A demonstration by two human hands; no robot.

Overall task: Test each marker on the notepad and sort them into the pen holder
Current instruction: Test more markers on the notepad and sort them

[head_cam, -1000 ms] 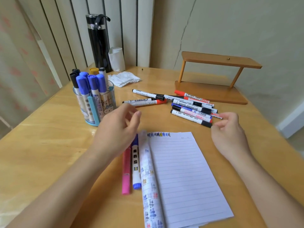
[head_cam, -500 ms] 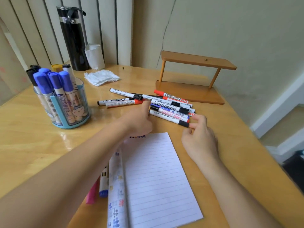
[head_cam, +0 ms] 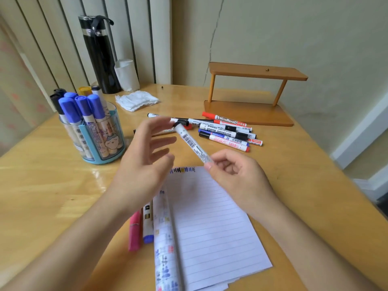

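Pinching a slim white cylindrical marker [head_cam: 191,143], right hand [head_cam: 237,177] grip at its end, left hand [head_cam: 142,164] spread, lined notepad [head_cam: 212,223] beneath.

Left hand [head_cam: 144,156]: outstretched fingers [head_cam: 161,141] smeared by motion blur, outlines indistinct. Beyond it, the barrel of a red-capped white marker [head_cam: 189,127] is largely covered.

Right hand [head_cam: 237,175]: its fingers conceal the lower end of the white-barrelled black-capped marker [head_cam: 192,143], whose label print is unreadable.

Under the left wrist, the upper ends of a pink plastic marker [head_cam: 134,232] and a blue-capped white marker [head_cam: 148,225] are hidden.

The white lined paper notepad [head_cam: 210,217] and both forearms are cut off by the lower edge.

A dark speck [head_cam: 162,87] on the wooden desk [head_cam: 42,196], far beyond both hands, is too small to identify.
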